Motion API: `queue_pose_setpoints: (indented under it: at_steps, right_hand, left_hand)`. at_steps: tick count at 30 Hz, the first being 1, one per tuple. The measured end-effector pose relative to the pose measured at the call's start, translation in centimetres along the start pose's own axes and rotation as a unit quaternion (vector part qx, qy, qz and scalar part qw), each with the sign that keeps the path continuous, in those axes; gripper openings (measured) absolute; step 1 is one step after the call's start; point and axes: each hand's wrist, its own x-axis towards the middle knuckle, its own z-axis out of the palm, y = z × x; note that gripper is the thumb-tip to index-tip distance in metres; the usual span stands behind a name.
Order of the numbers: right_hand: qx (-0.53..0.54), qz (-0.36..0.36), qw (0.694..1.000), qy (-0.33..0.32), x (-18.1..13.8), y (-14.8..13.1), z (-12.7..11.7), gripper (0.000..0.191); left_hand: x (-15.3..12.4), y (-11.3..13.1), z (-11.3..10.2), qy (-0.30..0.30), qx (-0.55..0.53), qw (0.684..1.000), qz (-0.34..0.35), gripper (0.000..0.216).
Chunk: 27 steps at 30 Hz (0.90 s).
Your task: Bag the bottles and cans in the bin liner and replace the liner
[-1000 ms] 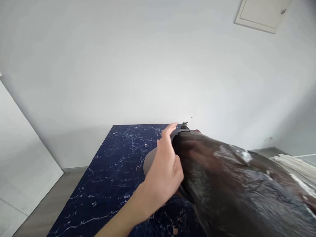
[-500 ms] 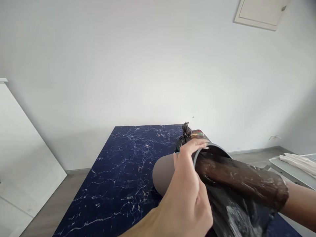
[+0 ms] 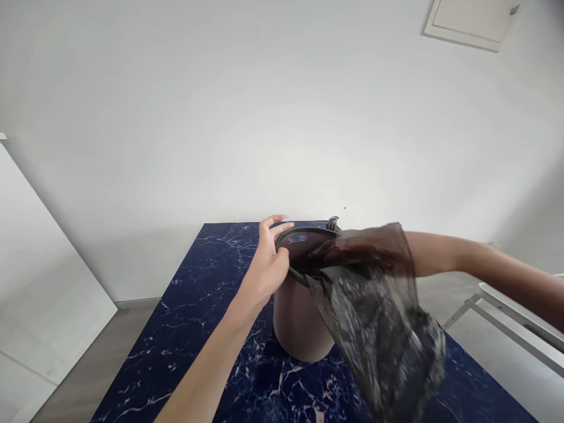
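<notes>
Stood on surface (image 3: pixel 211 305), toward far end: bin (image 3: pixel 295 317). Met at rim's left side by left hand (image 3: pixel 267 264). Hung over rim's right side, nearer: bag (image 3: pixel 374 317). Showed just behind bin: knotted bundle (image 3: pixel 332 222).

Plain white wall (image 3: pixel 220 117) fills most of the view, evenly lit by soft daylight; no window in sight. One small dark speck (image 3: pixel 345 207) on it. White access panel (image 3: pixel 473 20) set high at upper right. Dark blue desk (image 3: pixel 211 305), marble-patterned with white veins, its far edge against the wall. Grey wood-look floor (image 3: pixel 88 364) to the left, a pale skirting board (image 3: pixel 134 303) along the wall's foot. Large white board (image 3: pixel 39 282) at far left. White metal frame (image 3: pixel 506 317) at right, above grey floor.
</notes>
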Motion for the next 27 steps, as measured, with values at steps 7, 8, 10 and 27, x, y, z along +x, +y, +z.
queue_pose_setpoints:
  at_steps: [7,8,10,27]
  right_hand:
    - [0.070,0.060,0.996,0.018,-0.4,1.4,-1.7,0.047]
    - [0.074,0.063,0.994,0.044,-0.4,1.5,-1.3,0.046]
    - [0.050,0.069,0.991,0.099,0.0,1.5,-0.4,0.043]
    - [0.152,-0.037,0.967,0.200,3.9,-0.8,4.5,0.045]
  left_hand:
    - [2.6,-1.5,-1.7,0.055,-0.043,0.997,0.022,0.062]
    - [2.8,-1.6,-2.0,0.063,-0.038,0.997,0.025,0.060]
    - [3.1,-1.7,-2.6,0.078,-0.020,0.996,0.026,0.058]
    - [-0.2,2.2,-2.2,0.147,0.225,0.936,0.228,0.025]
